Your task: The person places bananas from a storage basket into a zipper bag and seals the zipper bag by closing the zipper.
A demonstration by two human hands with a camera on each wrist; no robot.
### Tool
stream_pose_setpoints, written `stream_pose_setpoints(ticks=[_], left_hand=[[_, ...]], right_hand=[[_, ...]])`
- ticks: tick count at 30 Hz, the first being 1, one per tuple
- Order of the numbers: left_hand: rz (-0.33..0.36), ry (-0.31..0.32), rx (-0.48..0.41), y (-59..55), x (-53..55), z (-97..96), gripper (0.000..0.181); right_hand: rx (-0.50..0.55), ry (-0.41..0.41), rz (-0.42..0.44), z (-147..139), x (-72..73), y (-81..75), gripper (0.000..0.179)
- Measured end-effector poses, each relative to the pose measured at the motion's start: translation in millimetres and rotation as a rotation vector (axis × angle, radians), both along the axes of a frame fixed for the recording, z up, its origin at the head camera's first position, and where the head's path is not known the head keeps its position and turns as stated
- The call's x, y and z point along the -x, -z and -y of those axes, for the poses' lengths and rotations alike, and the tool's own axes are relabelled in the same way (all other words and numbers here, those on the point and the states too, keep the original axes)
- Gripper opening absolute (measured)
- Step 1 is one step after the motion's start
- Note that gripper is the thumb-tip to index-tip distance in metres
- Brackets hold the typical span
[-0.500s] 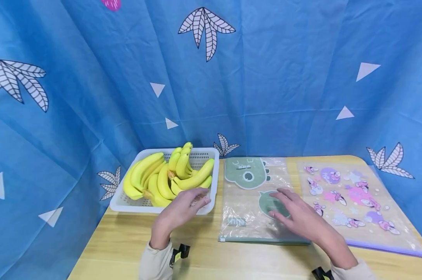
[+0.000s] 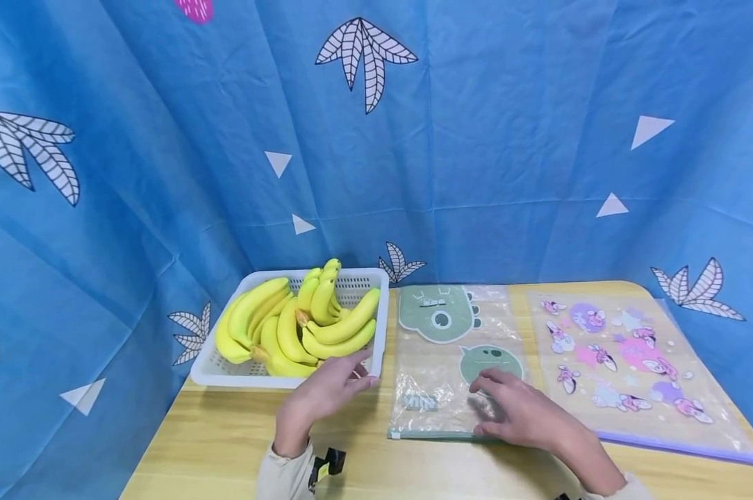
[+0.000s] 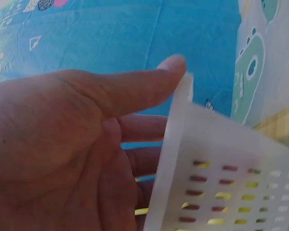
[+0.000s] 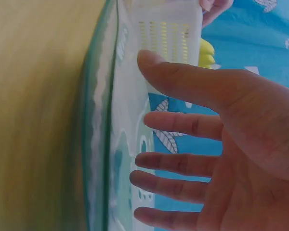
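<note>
My left hand [image 2: 326, 390] is at the front right corner of a white perforated basket [image 2: 384, 326] of bananas [image 2: 345, 326]. In the left wrist view its fingers reach in behind the basket's rim [image 3: 176, 130], partly hidden by the wall, while the extended thumb [image 3: 139, 89] lies at the rim's corner. My right hand [image 2: 526, 415] hovers low over the front part of a clear zip bag [image 2: 439, 375] with a green dinosaur print. Its fingers are spread and slightly bent, holding nothing, and the thumb is near the bag's green zip edge [image 2: 433, 435].
A second clear zip bag [image 2: 626, 410], with pink and purple cartoon prints and a purple zip edge, lies flat on the right. Behind the wooden table [image 2: 214, 430] hangs a blue patterned curtain [image 2: 495, 139]. The basket stands at the table's left back.
My left hand has lowered slightly at the basket's corner. The right hand has drawn back toward the bag's zip edge, uncovering more of the green print. The head view has shifted slightly.
</note>
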State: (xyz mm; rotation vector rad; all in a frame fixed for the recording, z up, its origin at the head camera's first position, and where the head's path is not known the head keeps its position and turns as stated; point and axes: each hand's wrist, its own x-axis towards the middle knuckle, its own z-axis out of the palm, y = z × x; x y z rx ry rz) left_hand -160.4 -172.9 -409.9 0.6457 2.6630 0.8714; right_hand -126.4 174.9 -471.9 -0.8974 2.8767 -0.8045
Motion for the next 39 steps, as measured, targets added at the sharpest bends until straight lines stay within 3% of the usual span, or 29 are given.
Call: stream_pose_setpoints(ticks=[3, 9, 12, 16, 23, 27, 30, 35, 39], left_hand=[[-0.025, -0.004, 0.060, -0.6, -4.9, -3.3, 0.058], [-0.060, -0.040, 0.168, 1.1, -12.4, -10.8, 0.031], [-0.098, -0.066, 0.247, 5.5, -14.1, -14.7, 0.039], [-0.154, -0.127, 0.322, 13.3, -14.4, -20.5, 0.062], [-0.259, -0.187, 0.365, 22.9, -14.9, -29.2, 0.061], [-0.298, -0.204, 0.382, 26.0, -14.3, -32.2, 0.058], [-0.317, -0.212, 0.390, 27.6, -13.4, -33.5, 0.056], [-0.324, -0.210, 0.380, 29.3, -9.9, -34.6, 0.055], [-0.357, -0.199, 0.361, 34.2, -3.5, -33.2, 0.047]], right_hand=[[-0.014, -0.011, 0.032, 3, -1.4, 2.0, 0.053], [-0.038, -0.028, 0.075, 7, -3.8, 4.0, 0.048], [-0.042, -0.033, 0.074, 8, -4.0, 4.5, 0.043], [-0.054, -0.027, 0.076, 11, -4.7, 4.5, 0.033], [-0.069, -0.050, 0.034, 13, -5.5, 6.5, 0.017], [-0.065, -0.085, -0.058, 14, -4.2, 8.8, 0.022], [-0.037, -0.092, -0.081, 16, -3.2, 9.1, 0.026], [0.021, -0.044, -0.063, 17, -2.3, 6.6, 0.027], [0.049, 0.019, -0.167, 18, -0.7, 3.5, 0.029]])
